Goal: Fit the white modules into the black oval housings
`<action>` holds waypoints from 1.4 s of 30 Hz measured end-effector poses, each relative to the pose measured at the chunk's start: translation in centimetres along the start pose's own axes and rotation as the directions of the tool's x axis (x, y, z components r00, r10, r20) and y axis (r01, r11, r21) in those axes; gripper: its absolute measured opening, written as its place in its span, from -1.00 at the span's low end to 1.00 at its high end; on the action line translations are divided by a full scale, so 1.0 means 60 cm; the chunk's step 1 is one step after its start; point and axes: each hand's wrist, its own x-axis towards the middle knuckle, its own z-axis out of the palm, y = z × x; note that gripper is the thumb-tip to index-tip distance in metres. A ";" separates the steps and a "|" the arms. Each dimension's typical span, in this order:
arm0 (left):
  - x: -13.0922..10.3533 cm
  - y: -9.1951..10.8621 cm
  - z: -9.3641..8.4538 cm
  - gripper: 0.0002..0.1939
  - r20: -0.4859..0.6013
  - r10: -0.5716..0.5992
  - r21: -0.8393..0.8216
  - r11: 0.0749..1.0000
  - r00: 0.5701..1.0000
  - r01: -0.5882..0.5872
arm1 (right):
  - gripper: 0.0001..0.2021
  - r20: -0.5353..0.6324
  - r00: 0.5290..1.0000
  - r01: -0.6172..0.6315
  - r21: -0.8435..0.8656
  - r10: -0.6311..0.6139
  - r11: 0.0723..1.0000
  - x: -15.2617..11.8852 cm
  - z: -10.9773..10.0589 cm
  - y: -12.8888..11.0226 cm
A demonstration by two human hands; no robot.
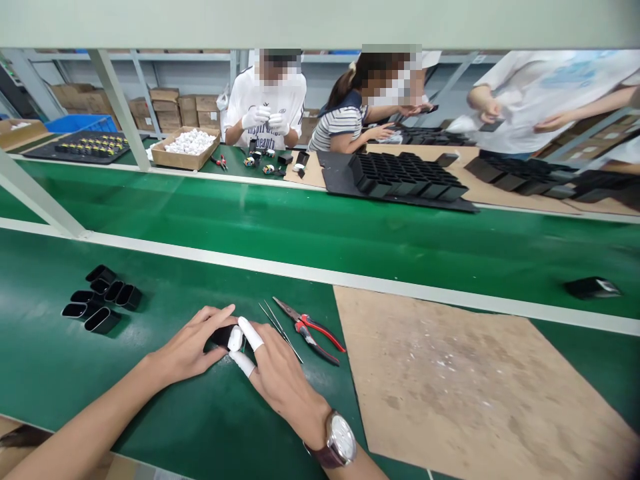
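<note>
My left hand (193, 343) is closed around a black plastic case (218, 337) lying low over the green bench. A small white rounded part (235, 339) sits at the case's opening; how deep it goes is hidden. My right hand (275, 363), with white finger cots on thumb and index finger and a watch on the wrist, pinches at this white part. Right of that hand, tweezers (281, 331) and red-and-black long-nose pliers (309, 329) rest on the bench. Several more black cases (103, 321) stand upright at the left.
A cardboard sheet (450, 373) covers the bench's right side. Beyond a pale rail runs a green conveyor belt (300, 227) carrying a black case (593, 287). Across it, co-workers sit behind a box of white parts (185, 162) and a block of black cases (410, 177). A metal post (117, 107) rises at left.
</note>
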 end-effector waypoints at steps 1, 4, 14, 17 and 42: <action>-0.001 0.000 0.000 -0.11 0.003 -0.014 -0.005 1.000 1.000 0.014 | -0.41 -0.010 1.000 0.004 0.009 -0.004 1.000 -0.001 0.002 0.002; -0.004 -0.002 0.005 -0.11 0.000 -0.065 -0.029 0.997 0.998 0.065 | -0.47 -0.066 0.998 0.013 0.059 -0.009 0.998 -0.003 0.007 0.009; -0.007 -0.007 0.017 -0.12 -0.021 -0.090 -0.139 0.987 0.996 0.086 | -0.69 -0.071 0.997 0.020 0.257 -0.002 0.966 0.000 0.008 0.006; -0.008 -0.009 0.017 -0.12 -0.028 -0.083 -0.143 0.987 0.996 0.078 | -0.73 -0.040 0.999 0.012 0.249 -0.002 0.969 0.003 0.009 0.004; -0.009 -0.008 0.004 -0.15 0.057 -0.145 -0.222 0.963 0.988 0.154 | -0.66 0.029 0.999 0.014 0.029 -0.015 0.999 0.002 0.033 -0.006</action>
